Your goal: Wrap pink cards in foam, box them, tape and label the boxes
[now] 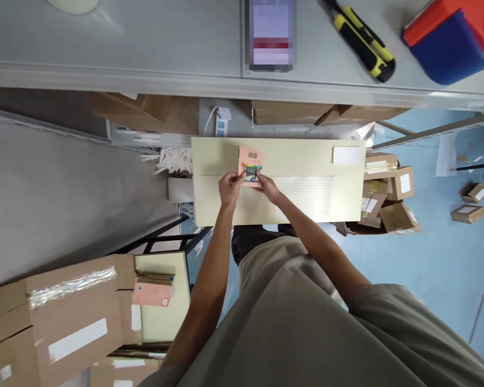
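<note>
Over a pale yellow table (213,204), a small pink box or booklet (250,158) with a colourful picture near its lower end is held between both my hands. My left hand (229,188) grips its left edge, thumb on the front face. On the right edge, my right hand (268,188) grips it with the thumb on the picture and fingers tucked behind. Beneath and to the right lies a flat sheet with faint lines (306,188) on the table. A small white card or pad (346,155) rests at the table's far right corner.
A grey shelf (145,48) overhead bears a yellow-black utility knife (363,43) and a red-blue container (447,43). Cardboard boxes (399,183) pile up right of the table. At lower left are a large carton (76,306) and a pink box (151,293). A power strip (221,124) sits behind.
</note>
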A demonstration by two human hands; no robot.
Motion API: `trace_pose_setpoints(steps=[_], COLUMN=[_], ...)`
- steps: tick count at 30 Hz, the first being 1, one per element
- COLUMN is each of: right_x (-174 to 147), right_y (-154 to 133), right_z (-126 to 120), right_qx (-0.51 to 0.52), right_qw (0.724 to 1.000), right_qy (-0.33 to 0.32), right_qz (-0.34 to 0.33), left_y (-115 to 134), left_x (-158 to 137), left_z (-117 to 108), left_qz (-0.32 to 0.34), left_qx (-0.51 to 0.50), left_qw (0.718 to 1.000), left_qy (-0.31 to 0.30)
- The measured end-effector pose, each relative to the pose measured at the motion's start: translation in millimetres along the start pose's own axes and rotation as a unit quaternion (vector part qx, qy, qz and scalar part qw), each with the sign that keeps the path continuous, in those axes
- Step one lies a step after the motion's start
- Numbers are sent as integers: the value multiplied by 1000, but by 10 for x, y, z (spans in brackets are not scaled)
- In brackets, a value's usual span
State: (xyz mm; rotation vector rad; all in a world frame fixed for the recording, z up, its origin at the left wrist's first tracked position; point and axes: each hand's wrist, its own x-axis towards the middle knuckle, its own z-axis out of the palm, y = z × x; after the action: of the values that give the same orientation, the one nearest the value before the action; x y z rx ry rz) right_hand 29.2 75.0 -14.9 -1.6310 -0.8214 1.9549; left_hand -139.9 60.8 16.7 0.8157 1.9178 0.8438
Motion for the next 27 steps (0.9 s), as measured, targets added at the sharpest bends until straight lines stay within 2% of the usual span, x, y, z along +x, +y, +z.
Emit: trace_pose_setpoints(steps=[3, 6, 8, 10, 13, 16, 20, 25, 27], right_x=[-430, -870, -1099, -1237, -1278, -1215, -1142, -1149, -1180], right_y=[249, 504, 633, 719, 792, 836, 872, 888, 894], right_z=[-852, -1655, -2063, -2338, -2522, -2549, -2545, -2602, -2663], right_qx=[-11, -50, -86, -134, -212, -268, -304, -280, -280], right_qw=[998, 992, 986, 977, 958, 940, 928, 939, 934], right_qy=[31, 81, 115, 150, 185, 198, 196, 176, 196], right_qz=[-54, -79, -81, -77, -64, -71, -89, -91, -99], left_y=[-56, -96, -101, -94, -77, -74, -94, -131, -138], left_x=[-556, -1026, -1231, -1335, -1349, -1307, -1293, -1326, -1336], left_z=[541, 1114, 1449, 1714, 1960, 2055, 2063, 2015, 2001], left_qz=[-5, 17, 36, 49, 54, 51, 46, 35, 30], left_qx=[44, 125, 175, 220, 266, 295, 326, 338, 338], left_qw=[995, 974, 954, 937, 922, 914, 906, 907, 908], left_qy=[-86, -189, -241, -268, -275, -273, -264, -248, -243])
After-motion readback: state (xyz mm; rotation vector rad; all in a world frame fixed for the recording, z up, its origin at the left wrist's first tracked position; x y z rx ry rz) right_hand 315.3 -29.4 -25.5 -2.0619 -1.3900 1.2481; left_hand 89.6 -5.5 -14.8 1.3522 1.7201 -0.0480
